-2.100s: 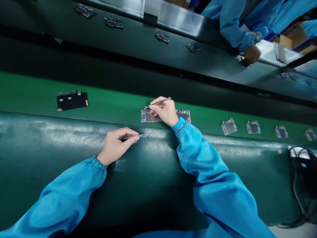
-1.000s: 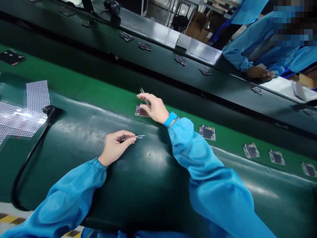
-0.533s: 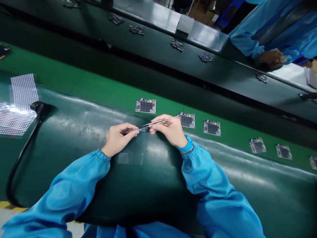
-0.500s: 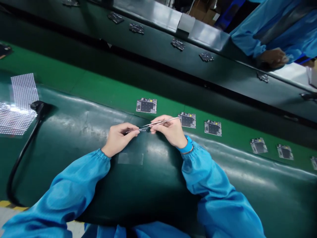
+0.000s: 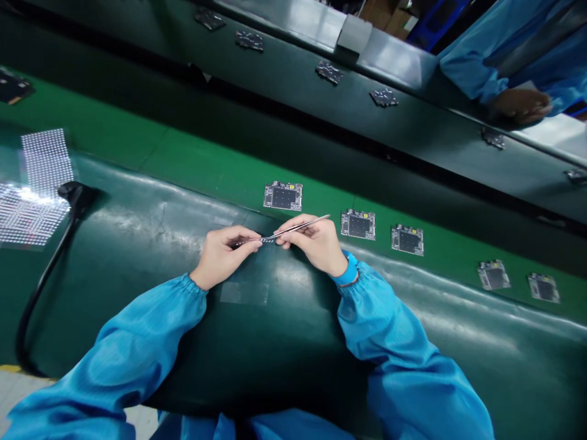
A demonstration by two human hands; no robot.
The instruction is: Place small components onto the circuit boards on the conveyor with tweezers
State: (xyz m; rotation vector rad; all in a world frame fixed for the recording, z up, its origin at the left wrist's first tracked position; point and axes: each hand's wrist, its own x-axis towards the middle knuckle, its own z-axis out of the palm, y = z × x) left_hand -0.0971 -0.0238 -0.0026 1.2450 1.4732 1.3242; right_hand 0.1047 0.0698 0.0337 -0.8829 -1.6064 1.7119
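Note:
My left hand (image 5: 225, 255) pinches a thin dark strip (image 5: 266, 240) with a row of small pale spots, its free end sticking out to the right. Between the thumb and fingers of my right hand (image 5: 321, 245) is a pair of metal tweezers (image 5: 302, 225). The tweezers' tips are at the strip's free end, close to my left fingertips; whether they grip a piece is too small to tell. Just beyond my hands, a circuit board (image 5: 283, 196) lies on the green belt (image 5: 220, 179), with another circuit board (image 5: 358, 224) to the right.
Several more circuit boards (image 5: 407, 239) lie rightward along the belt. Sheets of small pale dots (image 5: 47, 160) and a black cable (image 5: 41, 287) are at the left. A far belt carries dark boards (image 5: 329, 71). Across it, a co-worker's hands (image 5: 520, 105) are visible. Clear film (image 5: 244, 293) lies nearby.
The tweezers' tips have come down and closed together at the strip's end. Boards on the green belt have shifted right. My left hand has barely moved.

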